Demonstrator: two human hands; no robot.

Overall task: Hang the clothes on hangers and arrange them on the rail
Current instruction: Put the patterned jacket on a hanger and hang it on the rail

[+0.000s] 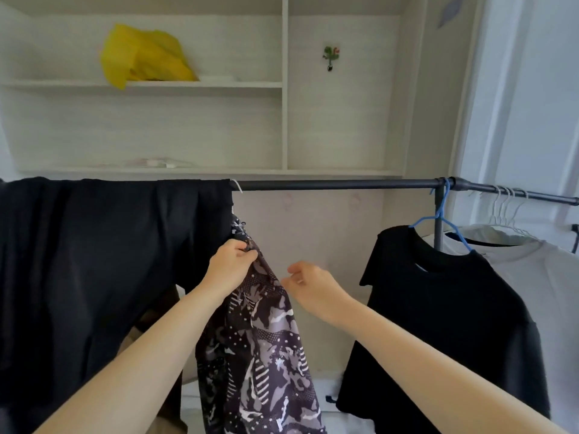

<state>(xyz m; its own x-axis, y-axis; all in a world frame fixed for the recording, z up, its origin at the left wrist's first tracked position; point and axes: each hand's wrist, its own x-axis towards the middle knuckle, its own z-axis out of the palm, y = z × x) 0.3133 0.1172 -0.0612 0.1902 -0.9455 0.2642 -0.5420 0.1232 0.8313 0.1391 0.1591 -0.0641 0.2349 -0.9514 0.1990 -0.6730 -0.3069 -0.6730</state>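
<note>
A dark metal rail (329, 184) runs across the view. A black-and-white patterned garment (266, 346) hangs below it on a white hanger (235, 185) whose hook sits on the rail. My left hand (232, 266) pinches the garment's upper edge. My right hand (308, 288) hovers just right of the garment, fingers loosely curled, holding nothing. Black clothes (103, 245) are draped over the rail's left part. A black T-shirt (445, 324) hangs on a blue hanger (440, 214) at the right.
Several empty white hangers (507, 211) hang on the rail's far right end above a white shirt (539, 277). White shelves (141, 84) behind hold a yellow bag (144, 54). A small hook ornament (330, 57) is on the back wall.
</note>
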